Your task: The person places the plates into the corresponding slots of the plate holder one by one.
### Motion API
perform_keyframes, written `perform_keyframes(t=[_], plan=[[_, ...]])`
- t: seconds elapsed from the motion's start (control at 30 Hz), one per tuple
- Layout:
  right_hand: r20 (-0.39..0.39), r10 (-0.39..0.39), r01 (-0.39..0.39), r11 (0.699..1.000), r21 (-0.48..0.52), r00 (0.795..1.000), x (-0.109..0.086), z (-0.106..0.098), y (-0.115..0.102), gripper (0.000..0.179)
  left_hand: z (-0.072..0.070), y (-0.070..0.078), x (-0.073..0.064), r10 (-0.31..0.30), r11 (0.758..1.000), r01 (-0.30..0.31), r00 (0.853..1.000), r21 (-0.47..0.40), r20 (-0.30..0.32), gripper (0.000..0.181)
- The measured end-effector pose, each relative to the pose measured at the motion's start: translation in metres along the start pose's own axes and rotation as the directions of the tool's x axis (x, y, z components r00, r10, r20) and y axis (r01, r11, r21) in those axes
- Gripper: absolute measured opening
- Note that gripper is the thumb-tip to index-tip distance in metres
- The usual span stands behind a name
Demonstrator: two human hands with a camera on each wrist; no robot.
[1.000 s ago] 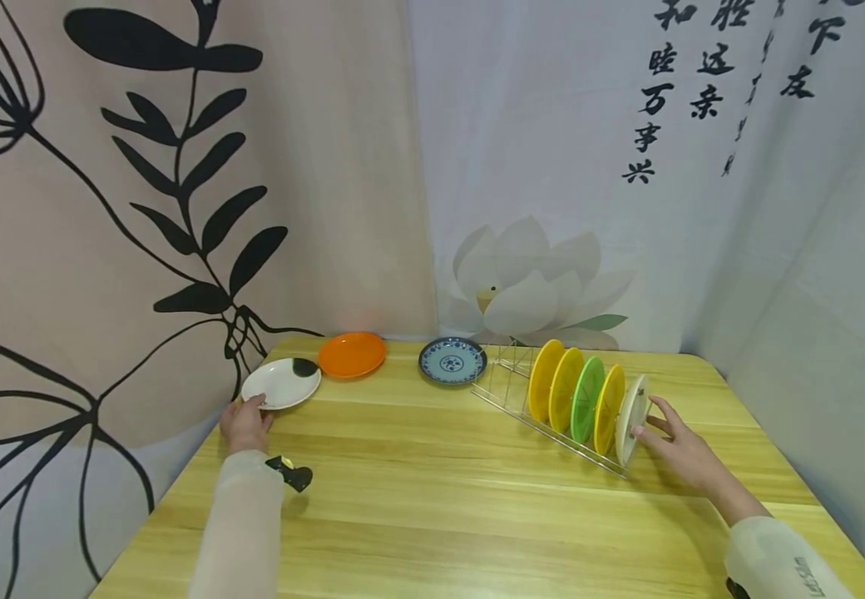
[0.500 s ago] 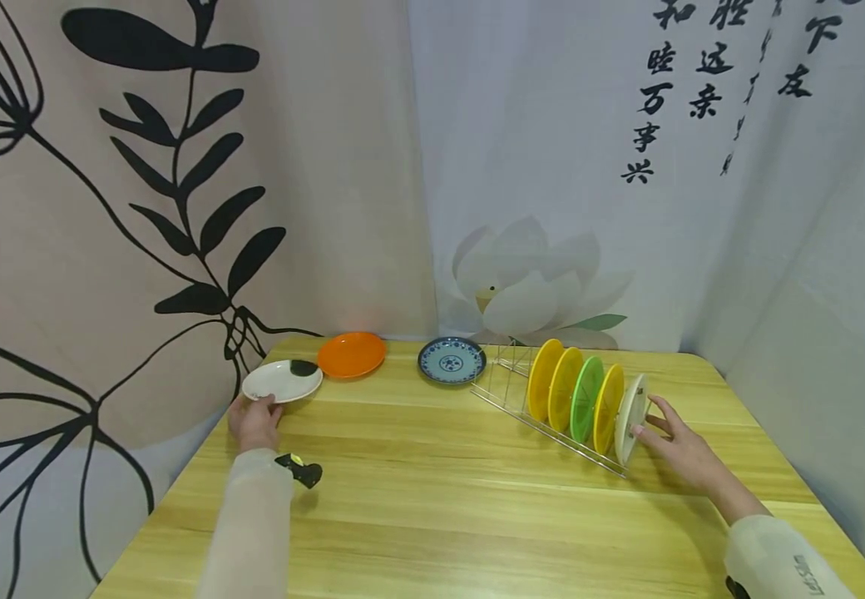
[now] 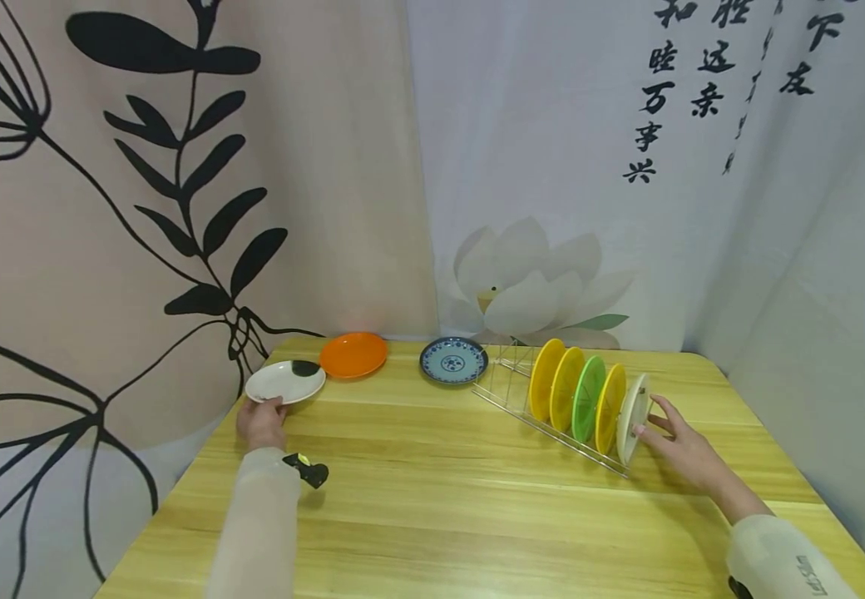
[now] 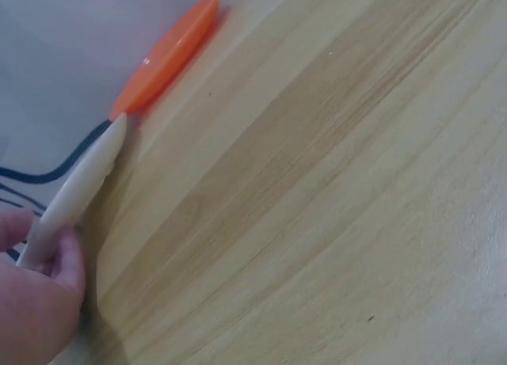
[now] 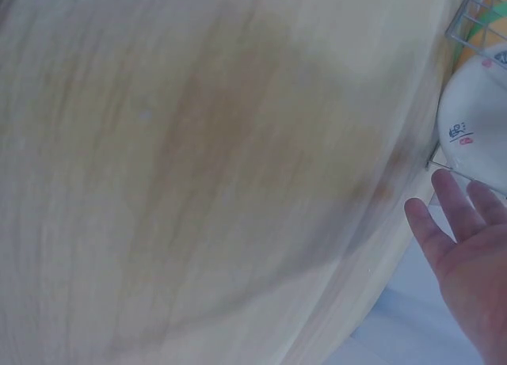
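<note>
My left hand [image 3: 262,424] pinches the near edge of a white plate [image 3: 283,384] with a dark patch. In the left wrist view, the fingers [image 4: 70,258] lie under the plate and the thumb over it; the plate is seen edge-on. At the right end of a wire dish rack [image 3: 522,409], another white plate [image 3: 631,418] stands on edge. My right hand [image 3: 675,445] is beside this plate, fingertips right at its rim. The right wrist view shows its fingers [image 5: 458,207] spread and fairly straight, next to the rack's wire.
An orange plate [image 3: 353,355] lies just beyond the held plate. A blue patterned plate [image 3: 453,360] lies left of the rack. Yellow plates [image 3: 546,379] and a green plate [image 3: 588,399] stand upright in the rack. Curtains hang behind the wooden table [image 3: 432,499].
My left hand has shifted slightly right with the white plate, its fingers now further under the near edge. The right hand stays at the rack.
</note>
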State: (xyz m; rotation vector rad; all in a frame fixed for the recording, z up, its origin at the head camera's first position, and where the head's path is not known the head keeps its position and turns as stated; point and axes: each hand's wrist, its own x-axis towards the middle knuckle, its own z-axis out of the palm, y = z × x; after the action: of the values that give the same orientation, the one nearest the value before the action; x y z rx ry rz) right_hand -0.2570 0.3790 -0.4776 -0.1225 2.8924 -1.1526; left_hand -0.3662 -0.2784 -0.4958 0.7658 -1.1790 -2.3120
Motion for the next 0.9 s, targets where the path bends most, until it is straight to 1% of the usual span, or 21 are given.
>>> perform_keyframes(t=[0.1,0.2,0.4,0.5,0.6,0.7,0.73,0.8,0.9], plan=[[-0.002,-0.002,0.002,1.0,-0.002,1.0,-0.001,0.0,0.0,0.083,0.001,-0.001,-0.003,-0.003,1.0,0.003,1.0,0.0,0.011,0.076],[-0.004,-0.001,0.001,1.0,-0.004,1.0,-0.001,0.0,0.002,0.083,0.002,-0.002,-0.004,-0.006,1.0,0.005,1.0,0.025,0.017,0.079],[-0.006,0.0,0.0,1.0,-0.012,1.0,-0.001,0.001,0.002,0.082,0.003,-0.004,-0.004,-0.026,1.0,0.026,0.999,-0.007,0.024,0.081],[-0.004,-0.002,0.002,1.0,-0.01,1.0,-0.002,0.001,0.002,0.082,0.003,-0.001,-0.008,-0.032,0.999,0.033,0.999,-0.017,0.034,0.082],[0.0,-0.002,0.002,1.0,-0.003,1.0,-0.003,0.001,0.002,0.083,0.002,0.004,-0.014,-0.038,0.999,0.039,0.997,-0.019,0.062,0.084],[-0.002,-0.012,0.012,1.0,-0.002,1.0,-0.003,0.0,0.004,0.082,0.001,0.009,-0.021,-0.043,0.999,0.044,0.995,0.0,0.091,0.086],[-0.003,-0.015,0.015,1.0,-0.003,1.0,-0.002,0.001,0.004,0.082,-0.001,0.01,-0.021,-0.049,0.999,0.048,0.994,0.01,0.098,0.087],[-0.006,-0.021,0.021,1.0,-0.003,1.0,-0.002,0.001,0.005,0.082,-0.003,0.012,-0.024,-0.05,0.998,0.048,0.994,0.03,0.1,0.087],[-0.005,-0.02,0.02,1.0,0.0,1.0,-0.001,0.002,0.006,0.082,-0.006,0.013,-0.022,-0.043,0.998,0.038,0.995,0.052,0.094,0.087]])
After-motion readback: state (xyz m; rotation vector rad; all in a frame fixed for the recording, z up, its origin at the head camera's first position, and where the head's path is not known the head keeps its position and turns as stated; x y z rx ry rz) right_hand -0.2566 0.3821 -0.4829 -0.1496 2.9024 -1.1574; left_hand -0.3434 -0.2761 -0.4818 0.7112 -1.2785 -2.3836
